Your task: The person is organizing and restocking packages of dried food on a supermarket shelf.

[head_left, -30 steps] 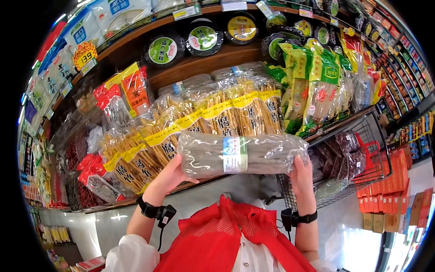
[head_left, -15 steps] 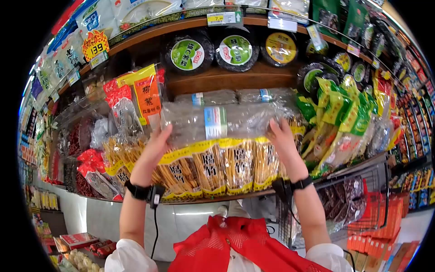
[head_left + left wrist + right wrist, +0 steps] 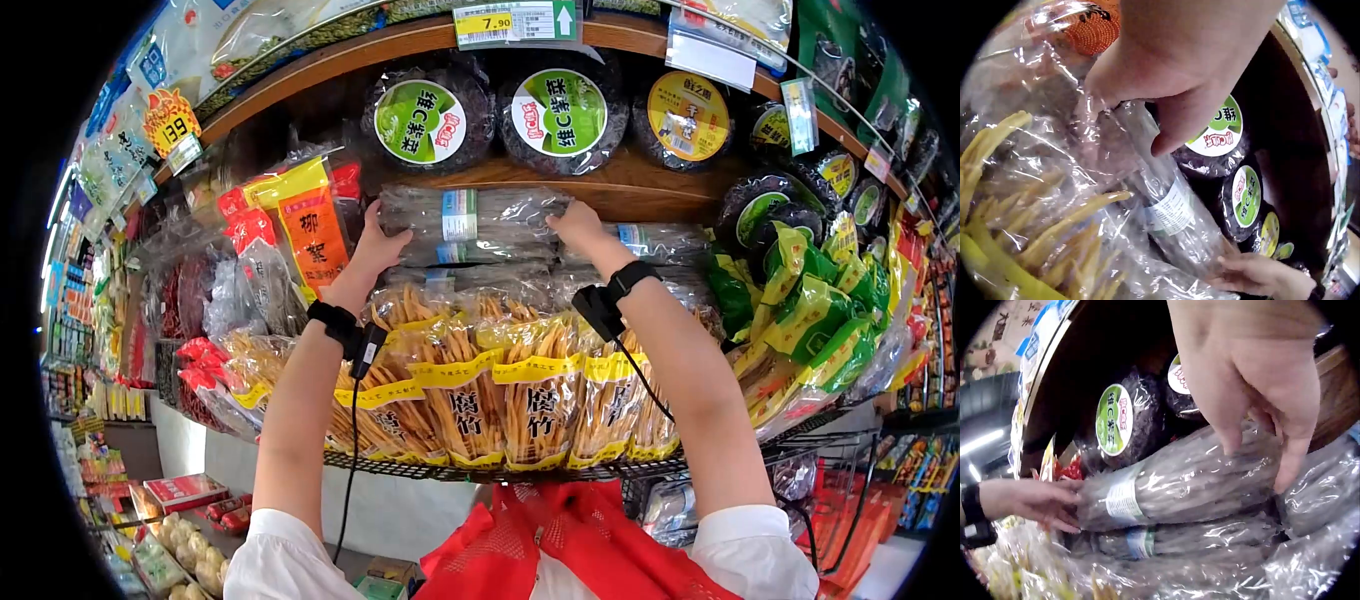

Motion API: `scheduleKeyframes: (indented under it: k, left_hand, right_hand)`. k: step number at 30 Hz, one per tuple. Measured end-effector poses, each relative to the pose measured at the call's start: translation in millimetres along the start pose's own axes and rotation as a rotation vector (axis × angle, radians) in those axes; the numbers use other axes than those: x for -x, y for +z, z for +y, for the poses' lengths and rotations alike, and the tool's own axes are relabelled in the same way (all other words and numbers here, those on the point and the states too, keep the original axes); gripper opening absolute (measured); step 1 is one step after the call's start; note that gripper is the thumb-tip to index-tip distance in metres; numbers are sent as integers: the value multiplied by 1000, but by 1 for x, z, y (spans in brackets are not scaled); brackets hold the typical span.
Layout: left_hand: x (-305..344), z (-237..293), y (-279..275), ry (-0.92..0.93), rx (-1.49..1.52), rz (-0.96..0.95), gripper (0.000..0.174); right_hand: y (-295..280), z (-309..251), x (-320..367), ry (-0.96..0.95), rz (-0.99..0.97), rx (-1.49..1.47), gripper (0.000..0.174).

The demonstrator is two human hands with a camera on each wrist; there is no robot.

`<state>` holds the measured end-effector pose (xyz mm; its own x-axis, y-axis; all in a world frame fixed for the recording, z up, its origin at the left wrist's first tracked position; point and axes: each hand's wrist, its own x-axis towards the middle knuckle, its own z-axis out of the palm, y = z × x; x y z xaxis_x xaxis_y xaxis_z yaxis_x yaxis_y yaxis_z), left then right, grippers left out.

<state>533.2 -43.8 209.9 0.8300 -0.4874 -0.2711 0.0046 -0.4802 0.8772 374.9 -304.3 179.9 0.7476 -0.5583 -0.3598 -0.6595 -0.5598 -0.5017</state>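
A long clear bag of grey noodles [image 3: 415,213] with a blue-and-white label lies crosswise at the back of the shelf, on top of similar bags [image 3: 490,250]. My left hand [image 3: 376,248] grips its left end. At the other end my right hand [image 3: 582,230] holds it, thumb and fingers spread around the wrapping in the right wrist view. Another noodle bag [image 3: 668,240] lies just right of that hand. In the left wrist view, clear wrapping covers part of my left fingers.
Yellow-banded bags of dried bean curd sticks [image 3: 540,420] stand along the shelf front, below my forearms. Round dark seaweed packs [image 3: 560,112] line the back. Red-and-orange packets [image 3: 312,232] are at left, green-and-yellow bags [image 3: 815,310] at right. A shelf edge [image 3: 620,32] runs above.
Both hands have carried the noodle bag from in front of my body, over the bean curd sticks, to the stack at the back. The head view has moved closer to the shelf.
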Motion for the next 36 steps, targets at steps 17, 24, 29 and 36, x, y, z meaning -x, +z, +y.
scheduleKeyframes:
  k: [17, 24, 29, 36]
  left_hand:
    - [-3, -2, -1, 232, -979, 141, 79]
    - [11, 9, -3, 329, -1120, -76, 77]
    - [19, 11, -15, 382, -1085, -74, 76]
    - [34, 1, -19, 400, -1017, -121, 70]
  right_hand:
    - [14, 4, 1, -103, -10, -86, 68]
    - [11, 7, 15, -119, 5, -155, 76]
    - [1, 6, 33, -124, 115, -106, 73]
    - [-5, 16, 85, -190, 278, -91, 68]
